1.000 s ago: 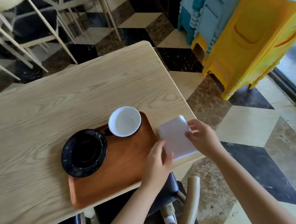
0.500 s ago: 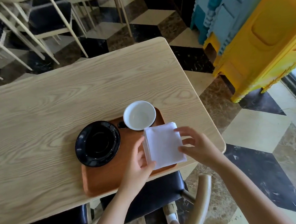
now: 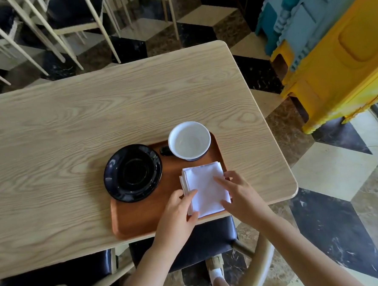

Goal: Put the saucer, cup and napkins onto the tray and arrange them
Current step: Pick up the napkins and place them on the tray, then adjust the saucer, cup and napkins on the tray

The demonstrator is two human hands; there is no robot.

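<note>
A brown wooden tray (image 3: 141,218) lies near the table's front edge. A black saucer (image 3: 132,172) rests on its left end, overhanging the tray's edge. A cup (image 3: 189,140), white inside, stands at the tray's far right corner with its dark handle pointing left. A stack of white napkins (image 3: 205,188) lies flat on the tray's right part. My left hand (image 3: 176,212) holds the stack's left edge with thumb and fingers. My right hand (image 3: 237,193) grips the right edge, fingers resting on top.
The light wooden table (image 3: 72,128) stretches left and back. Dark-cushioned chairs (image 3: 203,246) sit tucked under its front edge. Stacked yellow and blue plastic stools (image 3: 333,52) stand at the right. More chairs (image 3: 54,22) stand behind the table on a chequered floor.
The napkin stack went from the table's right edge onto the tray, carried left by both hands, and now lies flat on its right part. Saucer and cup stayed put.
</note>
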